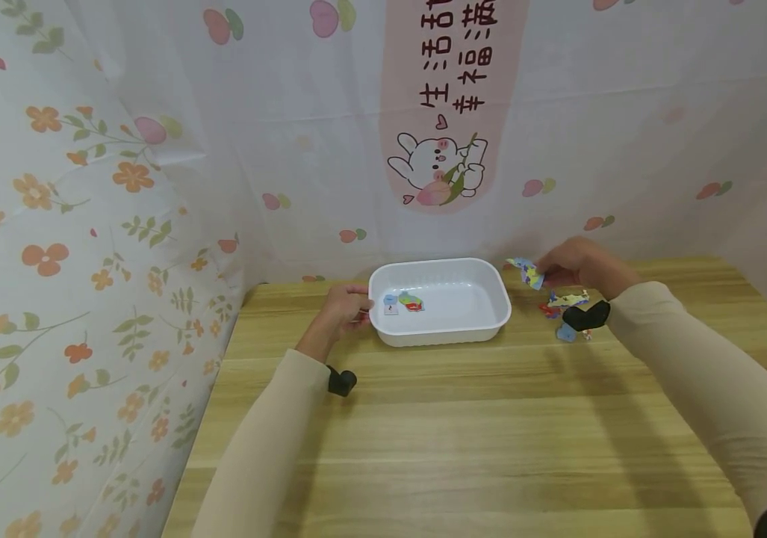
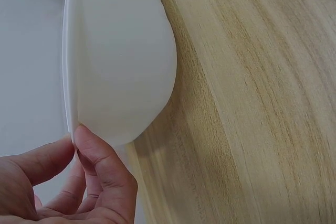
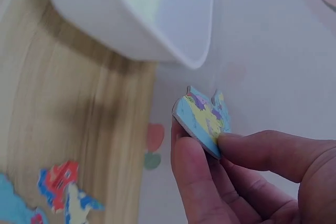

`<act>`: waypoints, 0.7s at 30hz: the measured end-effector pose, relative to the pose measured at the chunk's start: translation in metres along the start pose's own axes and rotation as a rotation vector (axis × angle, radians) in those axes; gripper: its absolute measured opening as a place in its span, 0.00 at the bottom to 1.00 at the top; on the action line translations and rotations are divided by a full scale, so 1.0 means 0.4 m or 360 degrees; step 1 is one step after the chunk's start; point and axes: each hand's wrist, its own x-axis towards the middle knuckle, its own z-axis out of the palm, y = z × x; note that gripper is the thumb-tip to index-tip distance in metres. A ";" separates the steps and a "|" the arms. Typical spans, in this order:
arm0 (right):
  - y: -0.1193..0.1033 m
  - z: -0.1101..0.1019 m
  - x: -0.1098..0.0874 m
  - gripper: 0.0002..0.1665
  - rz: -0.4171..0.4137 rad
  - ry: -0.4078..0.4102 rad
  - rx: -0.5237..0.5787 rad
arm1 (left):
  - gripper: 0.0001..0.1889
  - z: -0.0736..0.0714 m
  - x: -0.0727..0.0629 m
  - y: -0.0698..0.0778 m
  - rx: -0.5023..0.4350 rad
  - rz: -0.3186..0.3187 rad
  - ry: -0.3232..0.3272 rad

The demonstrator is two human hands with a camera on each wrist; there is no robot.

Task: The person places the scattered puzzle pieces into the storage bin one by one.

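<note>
A white plastic tray [image 1: 440,338] stands on the wooden table by the back cloth. My left hand [image 1: 343,308] pinches its left rim between thumb and fingers, seen close in the left wrist view. Inside, at the tray's left end, lie a few flat printed pieces [image 1: 413,302]. Between thumb and fingers of my right hand [image 1: 574,265] is a blue and yellow puzzle piece [image 3: 202,118], held up just beyond the tray's right end. Below that hand, more colourful puzzle pieces [image 1: 567,300] lie on the table, partly hidden by the wrist camera.
A patterned cloth [image 1: 316,149] with a rabbit drawing hangs behind the table, and a floral cloth [image 1: 87,299] hangs along the left side. Bare wooden tabletop [image 1: 464,433] stretches in front of the tray.
</note>
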 end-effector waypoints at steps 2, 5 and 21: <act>-0.011 0.013 0.004 0.03 -0.0007 0.0007 0.0013 | 0.20 0.001 0.001 0.000 0.0000 -0.0001 -0.0004; -0.026 0.035 0.016 0.03 -0.0016 0.0008 0.0030 | 0.20 0.000 0.004 0.000 0.0002 -0.0002 -0.0004; -0.055 0.147 0.083 0.09 0.0065 0.0020 -0.0019 | 0.21 0.001 0.005 0.002 0.0021 -0.0009 0.0013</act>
